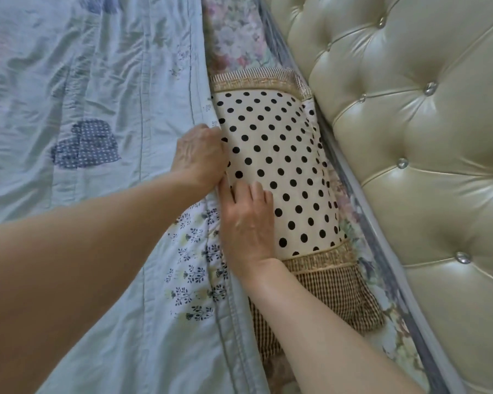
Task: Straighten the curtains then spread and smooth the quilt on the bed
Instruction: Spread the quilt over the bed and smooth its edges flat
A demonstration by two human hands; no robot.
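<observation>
Fingers (pixel 211 130) of left hand (pixel 199 155) around quilt (pixel 97 81) edge beside pillow (pixel 276 166).

Tight seam between quilt edge and pillow; broad open cloth to the left

The quilt (pixel 77 115) lies flat and wrinkled with nothing on it, giving wide room for a sweeping palm; its hem meets the polka-dot pillow (pixel 279 172), where the left hand (pixel 199 155) and right hand (pixel 246 223) already fill the narrow gap; the tufted headboard (pixel 410 137) rises just behind the pillow, walling off the right side; only a thin strip of floral sheet (pixel 236 32) shows between.
</observation>
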